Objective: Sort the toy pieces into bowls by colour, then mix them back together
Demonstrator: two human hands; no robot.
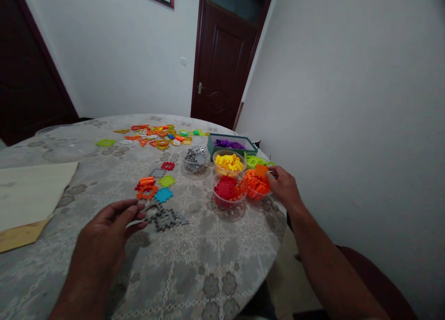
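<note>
— While the right hand (285,186) reaches to the table's right edge, what does it hold?

— Its fingers pinch a flat orange piece (261,171) just over the tub of orange pieces (256,186). That tub stands at the right edge of the table (208,273), touching the tub of red pieces (227,190) on its left.

— And the left hand (104,239)?

— It rests low near the front edge, fingers loosely curled and spread, gripping nothing. The fingertips lie just beside a grey assembly of interlocked pieces (166,218), possibly touching its near end; contact cannot be told for certain.

— What else sits around the tubs?

— Behind the red tub is a tub of yellow pieces (228,162). A tub of bright green pieces (256,160) stands behind the orange one. Farther back, a dark green box (231,145) holds purple pieces. A clear tub of grey pieces (195,159) sits left of the yellow.

— And the middle of the table?

— A small cluster lies beyond the grey assembly: an orange frame (147,190), a blue piece (163,195), a lime piece (167,180) and a red piece (168,166). Toward the far edge, a scatter of mixed coloured pieces (158,137) spreads out, with a lone green piece (106,142) to its left. At the left edge lies a pale sheet over a brown envelope (31,195). A lace-patterned cloth covers the whole table.
</note>
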